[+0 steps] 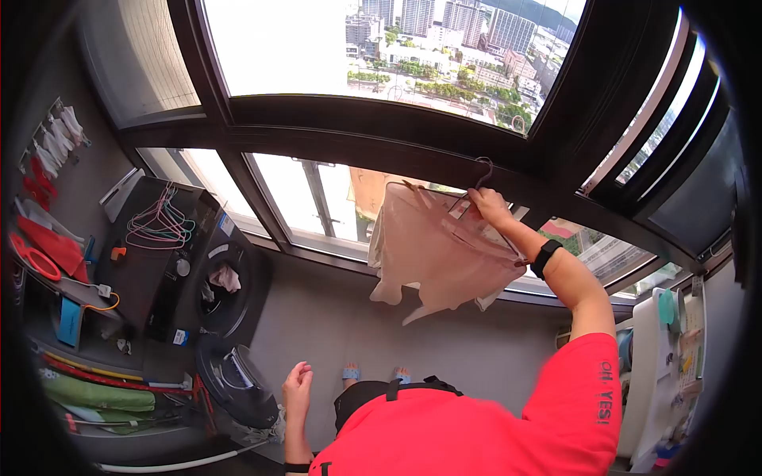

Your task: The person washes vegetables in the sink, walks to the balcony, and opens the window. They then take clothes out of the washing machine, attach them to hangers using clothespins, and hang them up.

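My right hand (490, 206) is closed on the upper part of a hanger (483, 168), whose hook rises above the fingers. From this hanger a pale pink garment (444, 250) hangs in front of the window, its lower edge uneven. Low at the centre left, my left hand (298, 387) is raised beside my body, away from the garment, with its fingers curled together; whether anything small is between them cannot be made out.
On the left, a dark washing machine (171, 270) has its round door (238, 381) open, with cloth inside and several hangers (163, 226) on top. Window frames cross ahead. A white cabinet (647, 373) stands at the right.
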